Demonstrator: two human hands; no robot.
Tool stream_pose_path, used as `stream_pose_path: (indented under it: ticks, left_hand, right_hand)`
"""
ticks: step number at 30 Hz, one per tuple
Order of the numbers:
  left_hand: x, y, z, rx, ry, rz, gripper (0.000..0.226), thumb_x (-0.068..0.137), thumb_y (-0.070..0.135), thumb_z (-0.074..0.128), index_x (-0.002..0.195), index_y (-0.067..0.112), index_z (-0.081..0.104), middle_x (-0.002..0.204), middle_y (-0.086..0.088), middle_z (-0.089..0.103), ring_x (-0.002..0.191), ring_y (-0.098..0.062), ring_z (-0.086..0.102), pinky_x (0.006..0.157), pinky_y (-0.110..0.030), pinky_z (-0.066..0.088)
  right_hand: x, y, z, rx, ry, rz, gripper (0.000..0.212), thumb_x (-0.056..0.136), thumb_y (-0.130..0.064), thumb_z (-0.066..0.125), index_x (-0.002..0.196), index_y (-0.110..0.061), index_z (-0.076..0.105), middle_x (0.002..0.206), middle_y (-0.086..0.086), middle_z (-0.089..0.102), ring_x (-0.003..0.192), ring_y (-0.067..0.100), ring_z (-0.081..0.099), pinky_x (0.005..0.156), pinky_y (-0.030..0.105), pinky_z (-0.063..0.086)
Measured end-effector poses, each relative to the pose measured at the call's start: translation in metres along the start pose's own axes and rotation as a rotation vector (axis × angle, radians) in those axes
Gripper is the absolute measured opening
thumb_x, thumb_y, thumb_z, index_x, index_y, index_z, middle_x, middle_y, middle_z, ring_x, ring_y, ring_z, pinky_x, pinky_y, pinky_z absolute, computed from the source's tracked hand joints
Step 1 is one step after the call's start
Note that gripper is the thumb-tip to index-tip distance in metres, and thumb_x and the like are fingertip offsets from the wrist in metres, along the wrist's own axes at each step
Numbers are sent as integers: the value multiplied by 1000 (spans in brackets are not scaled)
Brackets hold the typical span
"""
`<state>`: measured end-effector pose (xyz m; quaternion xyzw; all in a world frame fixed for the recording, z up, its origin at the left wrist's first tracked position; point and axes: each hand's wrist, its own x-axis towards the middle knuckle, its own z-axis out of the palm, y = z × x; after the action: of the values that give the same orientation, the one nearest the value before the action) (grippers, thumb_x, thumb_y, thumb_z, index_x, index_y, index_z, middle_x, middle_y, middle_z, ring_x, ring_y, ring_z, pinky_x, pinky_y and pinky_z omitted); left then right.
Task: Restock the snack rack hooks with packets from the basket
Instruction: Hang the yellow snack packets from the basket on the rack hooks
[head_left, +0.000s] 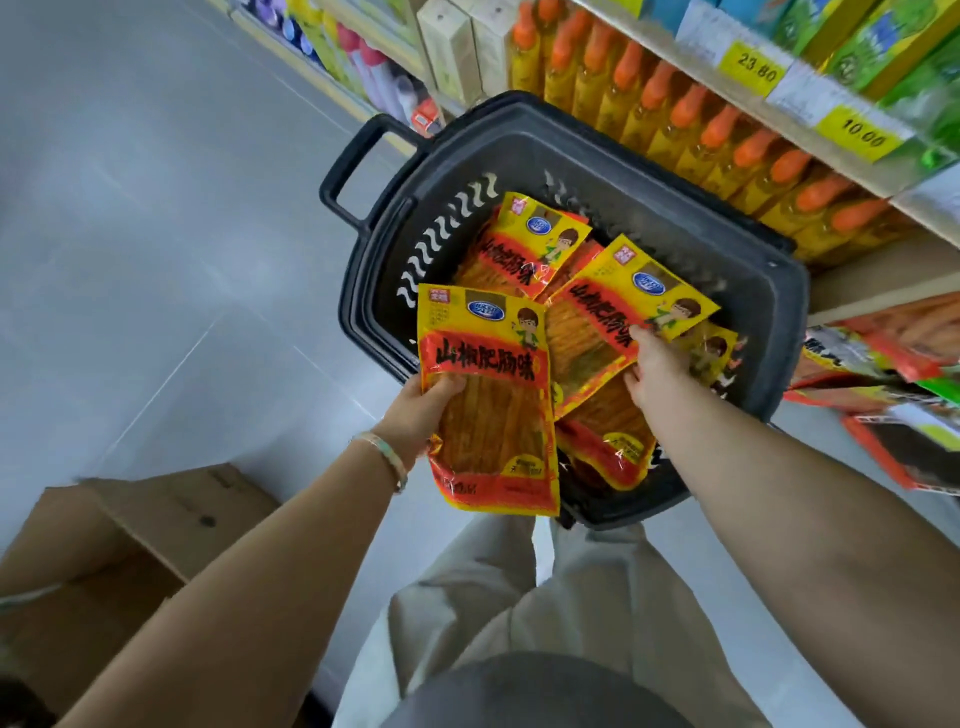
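RESTOCKING IN THE SNACK AISLE: A person stands over a dark basket (521, 111) on the shop floor (156, 208), gathering packets for the rack. The left hand (423, 410) holds a yellow-and-red packet (483, 364) above the basket's near rim, thumb curled over its front. The right hand (657, 371) reaches inside, its grip pinching the edge of a second packet (613, 312) lying tilted on the heap. A third packet (530, 244) and several more lie in the basket. The snack rack (883, 364) shows at the right edge with packets on it, though its hooks cannot be made out. The job appears to be at the collecting stage, with neither held packet at a hook and much of the load yet to hang.
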<state>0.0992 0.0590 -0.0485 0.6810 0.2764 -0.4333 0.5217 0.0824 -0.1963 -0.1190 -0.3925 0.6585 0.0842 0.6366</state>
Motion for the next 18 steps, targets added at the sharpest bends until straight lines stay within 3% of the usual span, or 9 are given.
stream_pose_path:
  ticks: [2, 5, 8, 10, 12, 15, 18]
  left_hand:
    - [-4, 4, -3, 5, -34, 1, 31, 93, 19, 51, 123, 13, 54, 118, -13, 64, 106, -32, 62, 96, -49, 48]
    - [-14, 15, -5, -40, -90, 15, 38, 91, 11, 49, 129, 10, 49, 118, -16, 65, 105, -33, 63, 89, -44, 53]
    - [-29, 31, 3, 3, -170, 83, 44, 95, 46, 44, 131, 20, 47, 120, -12, 64, 106, -30, 64, 83, -41, 54]
    - [-40, 41, 14, 108, -207, 140, 65, 88, 68, 29, 133, 25, 48, 122, -9, 63, 111, -27, 61, 95, -48, 49]
    - [-56, 50, 29, 198, -205, 238, 69, 86, 71, 28, 134, 26, 48, 124, -8, 62, 113, -28, 59, 101, -52, 43]
    - [-80, 64, 60, 285, -202, 437, 58, 89, 66, 37, 126, 25, 54, 118, -4, 65, 108, -23, 61, 99, -49, 46]
    - [-109, 76, 103, 299, -186, 584, 47, 91, 56, 46, 125, 25, 52, 113, 9, 63, 97, -8, 63, 83, -32, 53]
  right_hand:
    - [-17, 8, -2, 114, -44, -31, 48, 81, -21, 70, 124, -14, 51, 122, 10, 60, 103, 24, 60, 75, 34, 51]
    - [-45, 23, -16, 258, -153, -79, 38, 81, -8, 66, 118, -14, 58, 114, 11, 65, 99, 25, 65, 71, 33, 56]
    - [-78, 34, -40, 329, -177, -169, 39, 87, -17, 64, 125, -18, 55, 119, 9, 65, 103, 23, 64, 76, 34, 55]
    - [-96, 36, -60, 343, -169, -242, 36, 93, -36, 56, 125, -22, 53, 126, 6, 62, 106, 21, 62, 88, 40, 51]
    - [-112, 36, -84, 333, -104, -317, 42, 93, -49, 50, 125, -23, 51, 130, 7, 59, 108, 22, 60, 92, 43, 48]
    - [-137, 34, -128, 195, 120, -450, 65, 88, -61, 47, 135, -15, 48, 132, 9, 54, 119, 25, 53, 104, 43, 40]
    - [-169, 32, -187, 198, 276, -694, 47, 93, -52, 46, 126, -20, 58, 122, 1, 59, 111, 14, 51, 100, 28, 35]
